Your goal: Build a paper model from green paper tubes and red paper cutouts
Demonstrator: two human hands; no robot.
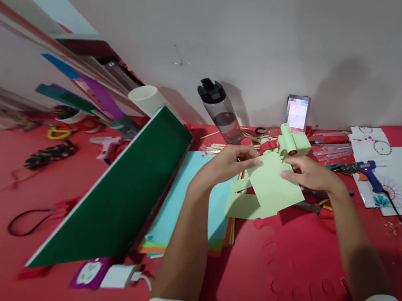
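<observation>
A light green paper sheet (pixel 276 187) is held up in front of me between both hands. My left hand (pixel 227 164) pinches its left edge, fingers closed on it. My right hand (pixel 308 173) grips the upper right edge with the thumb on the near face. Another light green paper piece (pixel 245 207) lies beneath it. Just beyond stands a light green paper model (pixel 296 142) with rolled parts and red bits. A red paper sheet (pixel 291 275) with round cut marks lies nearer to me.
Left stand a slanted green board (pixel 118 198), a stack of coloured paper (pixel 190 190) and a water bottle (pixel 223 113). A phone (pixel 296 114) leans at the wall. A blue glue gun (pixel 371 175) with a cord lies right. Scissors (pixel 320 210) lie near my right wrist.
</observation>
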